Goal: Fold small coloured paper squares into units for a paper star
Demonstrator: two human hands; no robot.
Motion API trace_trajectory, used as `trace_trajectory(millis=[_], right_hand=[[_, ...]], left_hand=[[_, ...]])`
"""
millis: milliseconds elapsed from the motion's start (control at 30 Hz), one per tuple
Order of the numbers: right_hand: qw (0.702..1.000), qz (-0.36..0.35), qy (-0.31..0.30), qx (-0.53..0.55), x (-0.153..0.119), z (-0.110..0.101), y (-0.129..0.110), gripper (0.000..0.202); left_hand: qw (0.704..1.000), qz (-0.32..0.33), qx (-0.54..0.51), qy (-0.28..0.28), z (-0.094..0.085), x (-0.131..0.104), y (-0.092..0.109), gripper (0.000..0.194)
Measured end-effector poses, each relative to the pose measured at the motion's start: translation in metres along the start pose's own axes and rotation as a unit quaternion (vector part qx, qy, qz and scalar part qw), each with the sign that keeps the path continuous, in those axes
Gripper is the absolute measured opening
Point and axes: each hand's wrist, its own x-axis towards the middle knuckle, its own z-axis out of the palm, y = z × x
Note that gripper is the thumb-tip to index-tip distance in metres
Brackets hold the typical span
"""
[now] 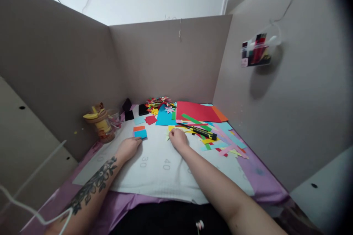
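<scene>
My left hand (131, 147) rests on the mat with its fingers closed at the near edge of a small blue paper piece (141, 134). An orange paper piece (139, 129) lies just behind that one. To the right, my right hand (178, 138) is closed in a fist, knuckles up. Pale green paper (167, 135) shows beside its fingers, and a yellow piece (171, 127) lies behind them; what the fist holds is hidden. A black and yellow utility knife (204, 132) lies on the paper strips (220, 143) to the right of this hand.
Folded paper stars (158, 103) are heaped at the back, beside a large red sheet (194, 111) and a blue sheet (164, 116). A jar-like container (102, 125) stands at the left. Grey panels (171, 62) enclose the table; a plastic holder (260, 49) hangs on the right one.
</scene>
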Motion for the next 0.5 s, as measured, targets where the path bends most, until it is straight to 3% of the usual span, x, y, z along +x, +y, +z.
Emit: trace_trajectory(millis=[133, 300, 433, 500], right_hand=[[0.999, -0.006, 0.010, -0.043, 0.002, -0.001, -0.001, 0.022], [0.998, -0.058, 0.020, -0.031, -0.009, -0.013, 0.001, 0.024], [0.982, -0.175, -0.070, -0.010, -0.027, -0.020, -0.005, 0.025], [0.971, -0.201, -0.123, -0.028, -0.035, -0.020, -0.009, 0.028]], left_hand=[[0.994, -0.009, 0.110, -0.010, -0.006, -0.009, 0.010, 0.024], [0.994, -0.040, 0.099, 0.023, -0.006, -0.006, 0.011, 0.023], [0.989, -0.095, 0.102, 0.054, -0.004, -0.007, 0.014, 0.021], [0.986, -0.115, 0.101, 0.074, -0.004, -0.007, 0.016, 0.020]])
